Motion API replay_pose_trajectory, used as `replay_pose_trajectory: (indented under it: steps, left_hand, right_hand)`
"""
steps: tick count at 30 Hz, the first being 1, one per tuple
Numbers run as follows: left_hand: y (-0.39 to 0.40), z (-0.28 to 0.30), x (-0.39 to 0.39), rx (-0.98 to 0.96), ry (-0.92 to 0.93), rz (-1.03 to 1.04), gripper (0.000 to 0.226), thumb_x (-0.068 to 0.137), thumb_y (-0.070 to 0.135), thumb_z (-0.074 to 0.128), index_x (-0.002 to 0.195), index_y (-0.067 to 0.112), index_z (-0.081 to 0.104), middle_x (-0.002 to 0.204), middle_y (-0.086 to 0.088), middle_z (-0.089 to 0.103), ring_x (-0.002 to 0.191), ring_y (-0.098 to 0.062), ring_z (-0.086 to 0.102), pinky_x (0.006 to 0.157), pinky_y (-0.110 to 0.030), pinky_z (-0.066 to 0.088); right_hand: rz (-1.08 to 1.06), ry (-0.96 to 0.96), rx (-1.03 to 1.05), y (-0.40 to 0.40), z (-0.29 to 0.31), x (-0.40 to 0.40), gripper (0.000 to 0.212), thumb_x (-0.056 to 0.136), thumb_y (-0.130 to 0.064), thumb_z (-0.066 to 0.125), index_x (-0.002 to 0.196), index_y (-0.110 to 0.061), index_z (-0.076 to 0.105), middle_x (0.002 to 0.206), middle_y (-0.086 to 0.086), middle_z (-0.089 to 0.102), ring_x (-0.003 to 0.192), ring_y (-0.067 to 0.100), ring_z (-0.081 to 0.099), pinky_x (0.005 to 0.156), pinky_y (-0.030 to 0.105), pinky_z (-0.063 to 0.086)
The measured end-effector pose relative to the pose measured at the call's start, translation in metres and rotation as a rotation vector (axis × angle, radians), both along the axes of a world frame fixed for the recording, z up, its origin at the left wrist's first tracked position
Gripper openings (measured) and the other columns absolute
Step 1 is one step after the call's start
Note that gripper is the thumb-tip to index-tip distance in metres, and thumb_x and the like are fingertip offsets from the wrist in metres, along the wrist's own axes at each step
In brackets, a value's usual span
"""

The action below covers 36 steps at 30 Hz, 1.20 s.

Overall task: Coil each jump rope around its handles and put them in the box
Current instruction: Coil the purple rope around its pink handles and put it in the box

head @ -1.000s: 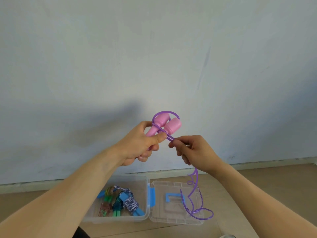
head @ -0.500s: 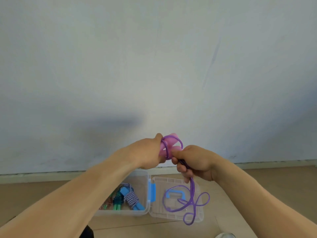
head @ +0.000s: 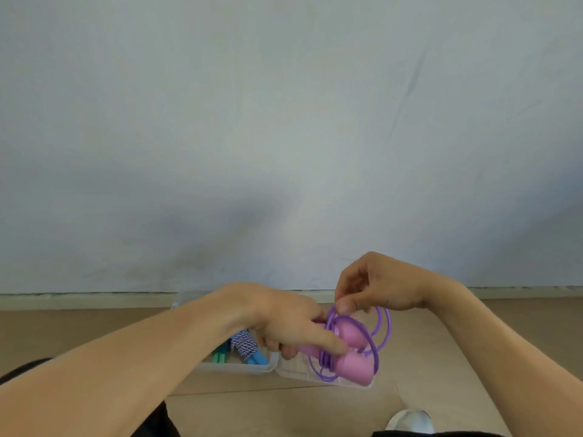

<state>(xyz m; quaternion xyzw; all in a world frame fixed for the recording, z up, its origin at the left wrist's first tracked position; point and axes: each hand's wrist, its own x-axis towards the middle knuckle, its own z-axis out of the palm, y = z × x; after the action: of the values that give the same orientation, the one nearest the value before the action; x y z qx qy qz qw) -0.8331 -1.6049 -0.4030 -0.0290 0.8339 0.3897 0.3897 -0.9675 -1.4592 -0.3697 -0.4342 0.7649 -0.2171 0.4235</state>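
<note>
My left hand (head: 284,323) grips two pink handles (head: 353,364) held side by side, their thick ends pointing right and down. A purple rope (head: 375,351) loops several times around and beside the handles. My right hand (head: 375,285) hovers just above, pinching the rope's upper loop between thumb and fingers. Below and behind the hands stands a clear plastic box (head: 239,369) on the floor, holding a blue-and-white braided rope (head: 244,343) with blue handles and green pieces. Its open lid (head: 293,372) lies flat to the right, mostly hidden by the pink handles.
A pale wall (head: 284,137) fills most of the view, meeting the brown floor (head: 426,357) at a baseboard. A white shoe tip (head: 410,421) shows at the bottom right, dark clothing at the bottom edge.
Both hands have dropped lower, over the box lid. The rope that hung loose down to the lid is now gathered in loops around the handles, and my right hand has risen above them.
</note>
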Motion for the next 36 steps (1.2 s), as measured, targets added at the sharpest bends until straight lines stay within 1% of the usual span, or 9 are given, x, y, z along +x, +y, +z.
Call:
replay_pose_trajectory:
  steps: [5, 9, 11, 13, 16, 21, 26, 32, 36]
  left_hand:
    - [-0.027, 0.029, 0.000, 0.500, -0.009, 0.230, 0.032, 0.097, 0.052, 0.050, 0.099, 0.022, 0.061, 0.050, 0.004, 0.036, 0.033, -0.005, 0.027, 0.036, -0.015, 0.019]
    - [-0.042, 0.033, -0.002, 0.706, 0.025, 0.325, 0.050, 0.084, 0.066, 0.047, 0.071, 0.020, 0.062, 0.051, 0.000, 0.037, 0.032, -0.004, 0.026, 0.040, -0.014, 0.016]
    - [-0.053, 0.036, -0.004, 0.738, 0.056, 0.406, 0.058, 0.086, 0.068, 0.040, 0.063, 0.019, 0.060, 0.050, 0.002, 0.037, 0.032, -0.004, 0.025, 0.040, -0.016, 0.015]
    - [-0.061, 0.038, -0.004, 0.694, 0.089, 0.498, 0.062, 0.088, 0.072, 0.036, 0.078, 0.015, 0.060, 0.053, 0.000, 0.037, 0.035, -0.007, 0.024, 0.040, -0.017, 0.014]
    - [-0.061, 0.031, -0.004, 0.575, 0.170, 0.604, 0.057, 0.091, 0.066, 0.035, 0.100, 0.014, 0.056, 0.057, -0.003, 0.040, 0.039, -0.010, 0.022, 0.041, -0.018, 0.015]
    - [-0.055, 0.026, -0.008, 0.620, 0.224, 0.761, 0.053, 0.098, 0.059, 0.034, 0.085, 0.015, 0.061, 0.058, -0.006, 0.043, 0.041, -0.013, 0.025, 0.040, -0.019, 0.021]
    - [-0.059, 0.022, -0.014, 0.385, 0.300, 0.795, 0.054, 0.098, 0.059, 0.037, 0.102, 0.010, 0.059, 0.057, -0.005, 0.048, 0.041, -0.014, 0.027, 0.042, -0.019, 0.022]
    - [-0.050, 0.008, -0.021, 0.060, 0.404, 0.809, 0.056, 0.098, 0.060, 0.036, 0.091, 0.009, 0.057, 0.062, -0.007, 0.050, 0.041, -0.015, 0.033, 0.041, -0.021, 0.028]
    - [-0.047, -0.003, -0.023, -0.255, 0.433, 0.723, 0.052, 0.097, 0.060, 0.035, 0.108, 0.013, 0.054, 0.069, -0.003, 0.061, 0.046, -0.014, 0.047, 0.043, -0.021, 0.039]
  right_hand:
    - [-0.195, -0.273, -0.363, 0.000, -0.008, 0.001, 0.040, 0.094, -0.035, 0.052, 0.062, -0.019, 0.069, 0.061, -0.004, 0.058, 0.057, 0.007, 0.048, 0.057, 0.018, 0.042]
    - [-0.315, -0.502, -0.521, -0.007, -0.012, -0.002, 0.010, 0.082, -0.013, 0.068, 0.082, -0.019, 0.076, 0.065, 0.005, 0.053, 0.053, 0.010, 0.040, 0.053, 0.024, 0.024]
    - [-0.358, -0.582, -0.544, -0.006, -0.013, -0.006, 0.009, 0.074, -0.018, 0.077, 0.082, -0.018, 0.073, 0.063, 0.002, 0.051, 0.047, 0.009, 0.030, 0.050, 0.023, 0.022]
    - [-0.376, -0.464, -0.528, -0.002, -0.011, -0.006, 0.020, 0.078, -0.027, 0.080, 0.075, -0.012, 0.068, 0.062, 0.000, 0.055, 0.043, 0.010, 0.030, 0.046, 0.021, 0.029]
    - [-0.377, -0.176, -0.422, -0.005, -0.009, 0.006, 0.025, 0.099, -0.018, 0.057, 0.077, -0.009, 0.068, 0.054, -0.006, 0.057, 0.042, 0.012, 0.036, 0.046, 0.023, 0.034]
    - [-0.381, -0.118, -0.287, -0.023, -0.018, 0.023, 0.035, 0.103, -0.029, 0.047, 0.087, -0.008, 0.069, 0.054, 0.000, 0.054, 0.042, 0.014, 0.042, 0.048, 0.026, 0.039]
    - [-0.397, 0.179, -0.262, -0.028, -0.010, 0.025, 0.034, 0.101, -0.031, 0.048, 0.076, -0.017, 0.066, 0.047, -0.009, 0.052, 0.043, 0.005, 0.042, 0.051, 0.019, 0.038]
    - [-0.354, 0.072, -0.056, -0.026, -0.003, 0.035, 0.019, 0.093, -0.017, 0.058, 0.088, -0.004, 0.070, 0.071, 0.005, 0.075, 0.051, 0.013, 0.063, 0.055, 0.022, 0.052]
    - [-0.233, 0.264, 0.199, -0.022, 0.003, 0.041, 0.033, 0.095, -0.022, 0.052, 0.080, -0.002, 0.073, 0.068, 0.004, 0.075, 0.052, 0.011, 0.065, 0.058, 0.019, 0.052]
